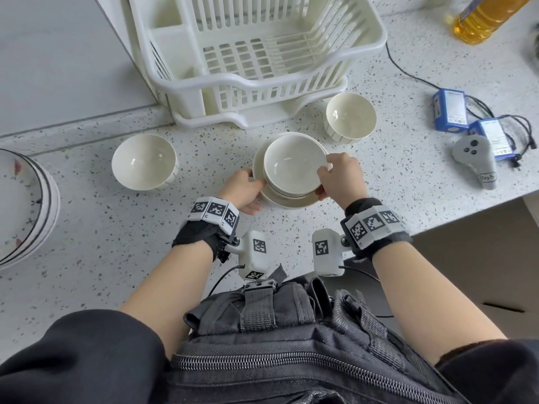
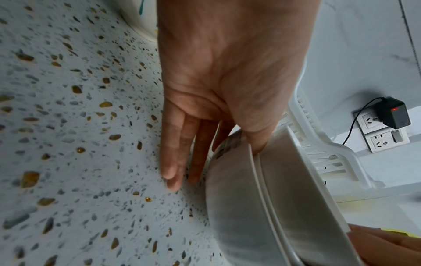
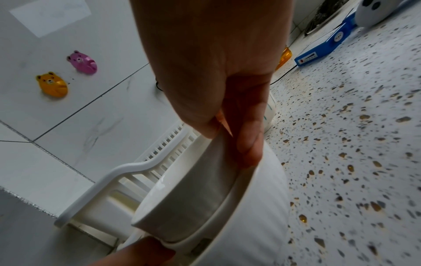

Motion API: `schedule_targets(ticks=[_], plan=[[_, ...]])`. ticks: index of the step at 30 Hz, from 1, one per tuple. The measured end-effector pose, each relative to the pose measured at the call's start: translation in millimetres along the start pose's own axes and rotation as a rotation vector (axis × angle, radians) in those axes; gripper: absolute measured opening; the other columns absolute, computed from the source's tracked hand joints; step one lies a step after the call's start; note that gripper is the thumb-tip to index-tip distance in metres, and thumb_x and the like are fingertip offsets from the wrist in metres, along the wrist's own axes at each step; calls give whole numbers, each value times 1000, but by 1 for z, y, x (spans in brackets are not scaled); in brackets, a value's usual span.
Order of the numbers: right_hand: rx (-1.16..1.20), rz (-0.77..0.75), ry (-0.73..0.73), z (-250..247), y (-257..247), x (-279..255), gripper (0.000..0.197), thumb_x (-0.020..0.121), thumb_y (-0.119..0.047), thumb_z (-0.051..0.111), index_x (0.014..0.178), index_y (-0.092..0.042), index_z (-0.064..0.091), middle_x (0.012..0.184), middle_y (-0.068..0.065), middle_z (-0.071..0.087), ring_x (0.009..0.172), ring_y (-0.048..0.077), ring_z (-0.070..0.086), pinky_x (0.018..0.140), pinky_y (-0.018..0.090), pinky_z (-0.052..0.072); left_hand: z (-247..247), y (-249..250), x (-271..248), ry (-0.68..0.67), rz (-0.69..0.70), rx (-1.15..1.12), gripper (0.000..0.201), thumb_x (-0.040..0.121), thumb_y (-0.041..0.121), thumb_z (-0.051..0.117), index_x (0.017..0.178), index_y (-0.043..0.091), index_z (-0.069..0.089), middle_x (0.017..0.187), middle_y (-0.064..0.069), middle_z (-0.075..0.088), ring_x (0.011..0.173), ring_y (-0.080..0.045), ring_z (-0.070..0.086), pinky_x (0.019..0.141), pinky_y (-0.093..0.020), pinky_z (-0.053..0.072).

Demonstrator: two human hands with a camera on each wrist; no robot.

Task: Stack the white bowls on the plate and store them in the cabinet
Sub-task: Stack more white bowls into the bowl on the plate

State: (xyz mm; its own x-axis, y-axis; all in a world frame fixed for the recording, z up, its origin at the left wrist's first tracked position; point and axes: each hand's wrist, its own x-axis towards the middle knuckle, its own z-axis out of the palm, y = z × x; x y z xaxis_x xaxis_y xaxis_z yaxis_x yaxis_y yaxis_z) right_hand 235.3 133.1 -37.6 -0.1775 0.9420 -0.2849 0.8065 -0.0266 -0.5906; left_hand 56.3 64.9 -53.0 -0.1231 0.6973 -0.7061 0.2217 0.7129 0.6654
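Observation:
A white plate [image 1: 291,202] lies on the speckled counter with stacked white bowls [image 1: 291,167] in it. My left hand [image 1: 248,188] holds the plate's left rim, thumb on top and fingers flat on the counter beneath the plate [image 2: 232,207], as the left hand [image 2: 218,147] shows in its wrist view. My right hand [image 1: 335,176] pinches the top bowl's right rim; the right wrist view shows this hand [image 3: 225,140] on the top bowl [image 3: 193,198]. Two more white bowls stand loose, one on the left [image 1: 145,161] and one at the back right [image 1: 351,117].
A white dish rack [image 1: 248,53] stands just behind the plate. Patterned plates [image 1: 23,205] are piled at the left edge. To the right lie blue battery packs [image 1: 450,109], a grey controller [image 1: 475,158], cables and an oil bottle [image 1: 487,16]. The counter ends at the right front.

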Motion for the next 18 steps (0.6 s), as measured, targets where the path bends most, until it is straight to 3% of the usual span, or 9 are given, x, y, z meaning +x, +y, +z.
schedule_targets(ticks=[2, 5, 7, 11, 14, 16, 18], plan=[[67, 14, 18, -1, 3, 0, 24, 88, -11, 45, 97, 1, 64, 58, 18, 67, 51, 28, 69, 48, 30, 58, 0, 1, 1, 4, -3, 4, 46, 97, 23, 45, 139, 11, 34, 114, -18, 65, 85, -32, 71, 75, -45, 60], [178, 51, 126, -5, 8, 1, 27, 93, -27, 47, 99, -8, 66, 50, 6, 62, 32, 5, 57, 41, 19, 52, -2, 4, 3, 21, 6, 16, 38, 95, 16, 46, 132, 8, 43, 110, -19, 66, 85, -32, 71, 73, -45, 60], [236, 75, 204, -10, 12, 5, 30, 93, -28, 46, 96, -6, 66, 51, 8, 63, 31, 5, 56, 46, 24, 55, -5, 8, 3, 41, 15, 14, 30, 94, 12, 47, 123, 7, 51, 106, -17, 67, 82, -33, 71, 73, -47, 60], [336, 174, 236, -20, 27, 21, 32, 94, -26, 44, 100, -1, 63, 60, 16, 67, 46, 26, 65, 61, 43, 60, -9, 19, 3, 36, -30, -69, 17, 97, 15, 38, 111, 13, 48, 99, -15, 62, 70, -34, 71, 55, -41, 61], [400, 247, 174, -26, 38, 38, 36, 95, -26, 44, 114, 1, 59, 60, 8, 65, 40, 15, 61, 54, 35, 60, -8, 25, 4, 55, -70, -119, 21, 98, 21, 38, 110, 10, 51, 106, -16, 59, 77, -37, 68, 49, -38, 60], [454, 283, 127, -29, 45, 48, 39, 96, -27, 44, 122, 1, 55, 67, 11, 67, 37, 11, 59, 43, 25, 56, -6, 27, 5, 86, -86, -121, 20, 99, 22, 37, 109, 11, 51, 109, -14, 56, 80, -37, 66, 46, -35, 59], [513, 312, 79, -34, 50, 59, 43, 97, -26, 43, 127, 3, 50, 77, 16, 68, 38, 12, 60, 39, 22, 54, -3, 30, 8, 109, -92, -97, 19, 99, 22, 36, 108, 12, 50, 109, -13, 54, 80, -34, 65, 47, -36, 60]])
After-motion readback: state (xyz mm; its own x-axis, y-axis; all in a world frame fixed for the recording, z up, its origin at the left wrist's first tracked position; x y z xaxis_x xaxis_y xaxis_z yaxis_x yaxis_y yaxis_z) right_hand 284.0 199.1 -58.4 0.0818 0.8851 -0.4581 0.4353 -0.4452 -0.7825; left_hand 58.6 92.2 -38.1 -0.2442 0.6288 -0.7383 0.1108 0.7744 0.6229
